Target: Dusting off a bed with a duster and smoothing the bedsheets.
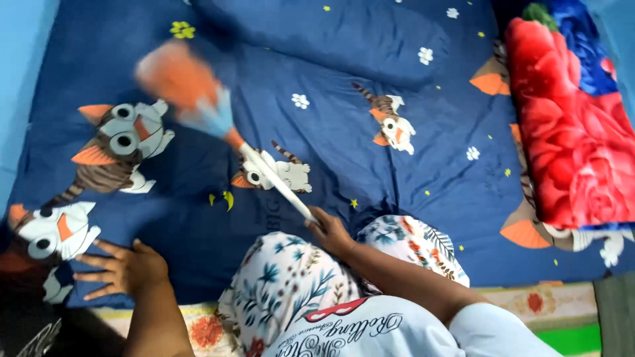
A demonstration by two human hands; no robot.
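Right hand: your right hand (329, 231) is closed around the lower end of a duster (218, 119); fingers wrapped tight on its white handle.
Duster: white handle runs up and to the left from your fingers; the orange and light blue head is at the far end, blurred, over the bedsheet (344, 86).
Left hand: your left hand (126, 268) lies palm down on the sheet, fingers spread flat and pointing left, holding nothing.
Bedsheet: dark blue with cartoon cats, small flowers and stars; it lies under both hands.
Blanket: a red and blue flowered blanket (569, 125) lies folded well to the right of your right fingers.
Headscarf: a flowered headscarf (291, 284) shows just below your right fingers.
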